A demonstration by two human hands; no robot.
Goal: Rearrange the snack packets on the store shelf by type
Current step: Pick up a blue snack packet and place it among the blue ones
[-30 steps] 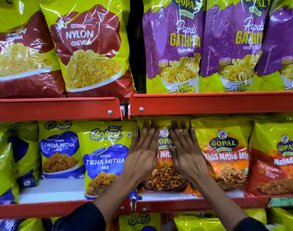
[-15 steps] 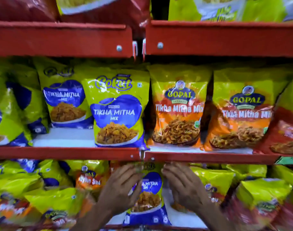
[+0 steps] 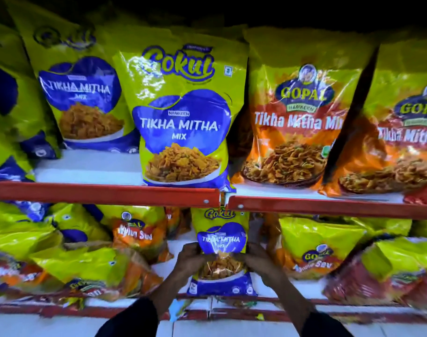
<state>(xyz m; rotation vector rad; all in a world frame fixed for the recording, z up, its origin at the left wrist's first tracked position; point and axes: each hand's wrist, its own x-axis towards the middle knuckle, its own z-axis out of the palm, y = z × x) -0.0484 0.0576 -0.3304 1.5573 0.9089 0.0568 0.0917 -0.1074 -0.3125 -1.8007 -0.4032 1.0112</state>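
Observation:
A small Gokul Tikha Mitha Mix packet (image 3: 221, 242), yellow-green and blue, stands upright on the lower shelf. My left hand (image 3: 189, 260) grips its left side and my right hand (image 3: 258, 260) grips its right side. On the shelf above stand two large Gokul Tikha Mitha packets (image 3: 183, 122) (image 3: 83, 100), and to their right two orange Gopal Tikha Mitha Mix packets (image 3: 295, 122) (image 3: 407, 132). Gopal Sev packets (image 3: 137, 233) (image 3: 317, 251) lie tilted on either side of the small packet.
A red shelf lip (image 3: 105, 194) runs just above the held packet, with a seam and screws at the middle. Several jumbled yellow and red packets (image 3: 90, 271) crowd the lower shelf left and right (image 3: 387, 276). The lower shelf's front edge (image 3: 231, 310) lies below my hands.
My hands left the Gopal packet on the middle shelf, dropped to the lower shelf and closed on the small Gokul packet. The view tilted down and moved closer.

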